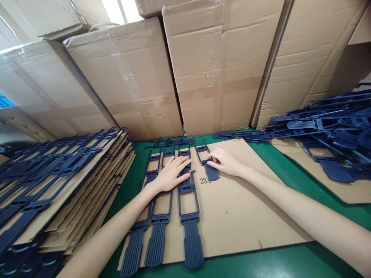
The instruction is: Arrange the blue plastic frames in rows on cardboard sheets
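Several dark blue plastic frame parts, each with a ribbed paddle end, lie in columns on a flat cardboard sheet (240, 216). My left hand (173, 173) rests flat over the middle of the columns, fingers spread, touching the parts beneath. One nearer blue plastic part (193, 243) shows its ribbed end by the sheet's front edge. My right hand (224, 161) has its fingers closed on another blue plastic part (213, 173), which lies to the right of the columns near the sheet's far edge. The fingers hide a portion of that part.
At left stands a stack of cardboard sheets (95, 200) layered with similar blue parts. A loose heap of blue parts (348, 135) lies at right on another cardboard sheet (321, 189). Large cardboard boxes (214, 69) line the back of the green tabletop (261, 266).
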Demonstrator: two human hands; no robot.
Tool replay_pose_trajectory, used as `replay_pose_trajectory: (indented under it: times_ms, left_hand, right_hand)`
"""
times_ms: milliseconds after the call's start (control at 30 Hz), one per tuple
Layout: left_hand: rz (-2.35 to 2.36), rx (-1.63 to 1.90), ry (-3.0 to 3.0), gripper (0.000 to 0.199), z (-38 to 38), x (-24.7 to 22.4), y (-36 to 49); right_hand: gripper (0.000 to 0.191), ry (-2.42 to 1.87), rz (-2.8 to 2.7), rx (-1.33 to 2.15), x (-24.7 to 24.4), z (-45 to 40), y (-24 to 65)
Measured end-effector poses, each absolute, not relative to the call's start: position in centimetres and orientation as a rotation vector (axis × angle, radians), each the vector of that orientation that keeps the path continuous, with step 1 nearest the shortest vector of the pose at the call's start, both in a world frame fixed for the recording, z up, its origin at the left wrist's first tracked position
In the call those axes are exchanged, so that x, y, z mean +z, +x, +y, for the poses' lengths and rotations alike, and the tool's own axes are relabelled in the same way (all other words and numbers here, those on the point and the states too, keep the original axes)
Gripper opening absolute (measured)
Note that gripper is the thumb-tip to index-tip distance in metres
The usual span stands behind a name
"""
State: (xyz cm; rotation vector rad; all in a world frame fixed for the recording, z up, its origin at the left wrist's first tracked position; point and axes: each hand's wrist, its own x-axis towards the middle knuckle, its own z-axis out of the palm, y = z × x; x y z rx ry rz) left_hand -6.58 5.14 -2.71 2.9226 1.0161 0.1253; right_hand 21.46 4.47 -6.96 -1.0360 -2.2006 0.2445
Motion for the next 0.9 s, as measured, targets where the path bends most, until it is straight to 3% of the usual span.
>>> replay_pose_trajectory:
  times_ms: [167,900]
  left_hand:
    - [1.001,0.135,2.912,0.057,5.14,-2.68,-6.58]
    - [1.001,0.11,2.896,0.057,5.14,-2.53,-6.76]
  right_hand:
    - [0.017,-0.948,-2.202,0.093,-7.25,4.28,21.29]
    - [0.012,-0.847,-2.268,0.195,-7.22,4.3,21.44]
